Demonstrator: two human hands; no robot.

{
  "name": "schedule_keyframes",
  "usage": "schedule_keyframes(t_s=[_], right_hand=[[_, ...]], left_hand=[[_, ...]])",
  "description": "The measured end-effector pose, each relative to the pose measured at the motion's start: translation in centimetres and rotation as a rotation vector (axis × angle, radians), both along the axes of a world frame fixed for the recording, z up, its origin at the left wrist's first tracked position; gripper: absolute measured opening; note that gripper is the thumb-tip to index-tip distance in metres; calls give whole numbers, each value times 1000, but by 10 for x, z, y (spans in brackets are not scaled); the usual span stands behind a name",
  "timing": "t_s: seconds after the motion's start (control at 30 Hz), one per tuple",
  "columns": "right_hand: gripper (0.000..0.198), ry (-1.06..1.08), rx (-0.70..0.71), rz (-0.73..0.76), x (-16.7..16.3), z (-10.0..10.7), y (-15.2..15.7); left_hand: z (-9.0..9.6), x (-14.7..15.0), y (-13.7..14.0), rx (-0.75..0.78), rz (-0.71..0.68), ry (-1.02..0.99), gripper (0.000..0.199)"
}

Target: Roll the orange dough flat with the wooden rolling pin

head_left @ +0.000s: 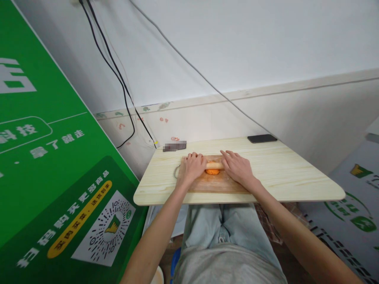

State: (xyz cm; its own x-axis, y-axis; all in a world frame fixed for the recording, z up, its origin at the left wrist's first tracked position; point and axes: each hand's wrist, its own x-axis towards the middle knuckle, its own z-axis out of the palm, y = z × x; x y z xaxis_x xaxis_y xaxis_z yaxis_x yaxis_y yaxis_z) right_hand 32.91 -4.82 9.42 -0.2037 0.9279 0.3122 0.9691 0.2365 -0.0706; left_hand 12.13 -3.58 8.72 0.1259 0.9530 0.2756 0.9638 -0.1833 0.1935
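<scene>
A pale wooden rolling pin [214, 166] lies crosswise on a flattened piece of orange dough [212, 172]. Under both is a wooden cutting board [211, 186] with a metal ring at its left side. My left hand [194, 165] is curled over the pin's left end, and those fingers are closed on it. At the right end, my right hand [237, 167] grips the pin from above, with some fingers reaching forward past it. Both pin ends are hidden beneath my hands. Dough shows in front of the pin and a little behind it.
The board is on a light wood table [284, 177] against a white wall. A black phone [262, 138] lies at the back right, and a dark, partly blurred object [175, 146] at the back left. Cables [118, 79] hang down the wall. A green printed panel [59, 130] stands left.
</scene>
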Motion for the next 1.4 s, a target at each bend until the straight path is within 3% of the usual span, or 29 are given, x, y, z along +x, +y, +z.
schedule_keyframes(t_s=[0.37, 0.67, 1.4], right_hand=[[52, -7, 51, 17, 0, -21, -34], [50, -25, 27, -7, -6, -8, -24], [52, -83, -11, -88, -13, 1, 4]], left_hand=[[-17, 2, -19, 107, -40, -27, 33], [-21, 3, -11, 79, 9, -49, 32], [-2, 4, 8, -32, 61, -23, 37]])
